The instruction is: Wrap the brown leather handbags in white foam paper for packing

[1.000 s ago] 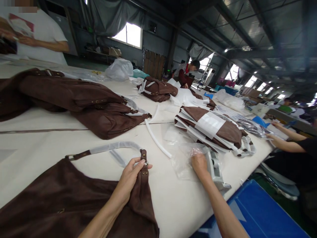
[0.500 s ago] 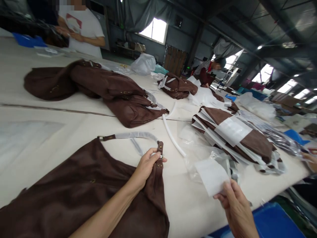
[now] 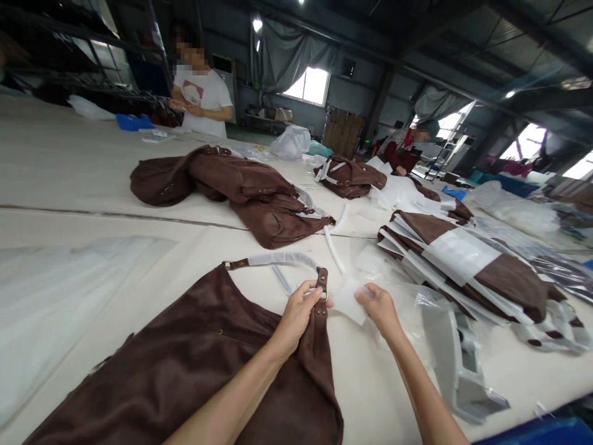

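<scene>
A large dark brown leather handbag lies on the table in front of me. Its shoulder strap is wrapped in pale protective film and arches away from me. My left hand is closed around the strap's buckle tab at the bag's right corner. Just to the right, my right hand pinches a small white sheet, which looks thin and slightly see-through. The sheet's left edge is close beside the buckle; whether it touches, I cannot tell.
More brown bags lie across the table. A stack of brown bags with white paper is at right, near a grey tape dispenser. Clear plastic sheeting spreads at left. Two people stand beyond the table.
My right hand has carried the white sheet leftward to the buckle, uncovering the grey dispenser. My left hand keeps its hold on the tab. The whole view has shifted.
</scene>
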`<state>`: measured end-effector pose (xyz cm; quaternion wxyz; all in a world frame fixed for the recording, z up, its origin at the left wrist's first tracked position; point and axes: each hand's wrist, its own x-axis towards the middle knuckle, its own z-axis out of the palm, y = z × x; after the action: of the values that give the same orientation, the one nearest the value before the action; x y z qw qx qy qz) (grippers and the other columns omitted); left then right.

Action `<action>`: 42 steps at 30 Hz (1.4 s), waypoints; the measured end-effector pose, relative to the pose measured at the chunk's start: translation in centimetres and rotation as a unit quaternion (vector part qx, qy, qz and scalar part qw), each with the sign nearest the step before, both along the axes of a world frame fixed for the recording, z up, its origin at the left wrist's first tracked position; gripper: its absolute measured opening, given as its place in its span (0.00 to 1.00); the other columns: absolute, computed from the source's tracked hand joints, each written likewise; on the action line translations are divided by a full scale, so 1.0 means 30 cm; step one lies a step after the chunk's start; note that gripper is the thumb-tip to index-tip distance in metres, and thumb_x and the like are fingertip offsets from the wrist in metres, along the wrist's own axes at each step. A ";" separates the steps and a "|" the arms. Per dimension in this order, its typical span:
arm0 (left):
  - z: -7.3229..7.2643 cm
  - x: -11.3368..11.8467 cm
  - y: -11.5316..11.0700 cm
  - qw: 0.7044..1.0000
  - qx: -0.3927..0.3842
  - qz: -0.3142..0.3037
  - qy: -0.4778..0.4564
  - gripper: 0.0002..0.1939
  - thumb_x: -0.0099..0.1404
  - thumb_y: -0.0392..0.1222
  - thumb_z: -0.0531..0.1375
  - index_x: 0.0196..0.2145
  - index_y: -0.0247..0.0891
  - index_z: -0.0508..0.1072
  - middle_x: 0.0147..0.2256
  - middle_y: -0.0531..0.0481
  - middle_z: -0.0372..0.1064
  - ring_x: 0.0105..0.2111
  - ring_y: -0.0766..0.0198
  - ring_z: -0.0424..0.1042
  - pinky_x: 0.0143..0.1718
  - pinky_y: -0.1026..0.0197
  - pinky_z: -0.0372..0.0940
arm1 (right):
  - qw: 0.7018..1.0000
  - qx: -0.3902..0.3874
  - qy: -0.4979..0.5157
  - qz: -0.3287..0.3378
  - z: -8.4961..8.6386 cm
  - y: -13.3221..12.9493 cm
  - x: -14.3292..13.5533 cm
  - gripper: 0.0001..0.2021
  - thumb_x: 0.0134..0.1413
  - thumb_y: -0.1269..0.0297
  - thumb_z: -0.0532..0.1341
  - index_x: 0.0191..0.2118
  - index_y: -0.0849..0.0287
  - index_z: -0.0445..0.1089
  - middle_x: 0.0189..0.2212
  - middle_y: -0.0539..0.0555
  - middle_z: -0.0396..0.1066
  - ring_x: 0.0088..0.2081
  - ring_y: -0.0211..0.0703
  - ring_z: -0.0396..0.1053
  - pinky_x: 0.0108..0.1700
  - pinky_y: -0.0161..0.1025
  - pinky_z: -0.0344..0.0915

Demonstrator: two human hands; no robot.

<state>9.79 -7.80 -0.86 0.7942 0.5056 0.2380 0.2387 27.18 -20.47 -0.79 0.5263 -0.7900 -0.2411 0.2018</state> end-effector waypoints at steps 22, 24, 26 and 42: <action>0.023 -0.014 0.011 1.000 -0.011 0.010 0.003 0.28 0.56 0.60 0.67 0.46 0.39 0.69 0.32 0.50 0.73 0.22 0.68 0.70 0.23 0.67 0.64 | 0.981 0.128 0.141 0.025 0.043 0.160 -0.065 0.13 0.28 0.62 0.65 0.21 0.56 0.59 0.16 0.43 0.62 0.20 0.34 0.57 0.25 0.33 0.54; 0.013 -0.012 0.014 1.000 -0.001 0.005 0.003 0.28 0.57 0.60 0.67 0.47 0.39 0.69 0.29 0.50 0.73 0.21 0.67 0.70 0.23 0.67 0.64 | 0.975 0.143 0.168 0.040 0.039 0.186 -0.095 0.13 0.28 0.64 0.65 0.22 0.56 0.59 0.16 0.42 0.61 0.20 0.33 0.56 0.24 0.32 0.53; 0.007 -0.013 0.016 1.000 0.011 -0.004 0.004 0.28 0.58 0.60 0.66 0.48 0.39 0.69 0.26 0.52 0.72 0.21 0.66 0.69 0.22 0.68 0.63 | 0.964 0.156 0.203 0.068 0.046 0.206 -0.122 0.12 0.29 0.65 0.64 0.24 0.57 0.62 0.17 0.43 0.63 0.20 0.33 0.57 0.23 0.32 0.53; -0.018 -0.012 0.026 0.989 0.136 0.053 0.033 0.35 0.59 0.55 0.64 0.60 0.39 0.61 0.22 0.56 0.68 0.21 0.61 0.68 0.25 0.62 0.61 | 0.924 0.224 0.293 0.097 0.047 0.166 -0.209 0.17 0.34 0.60 0.77 0.32 0.61 0.76 0.28 0.52 0.77 0.28 0.40 0.71 0.34 0.37 0.67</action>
<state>9.41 -7.03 -1.39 0.6963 0.6028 0.2557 0.2939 20.92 -15.49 0.63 0.7146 -0.5298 -0.1902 0.4153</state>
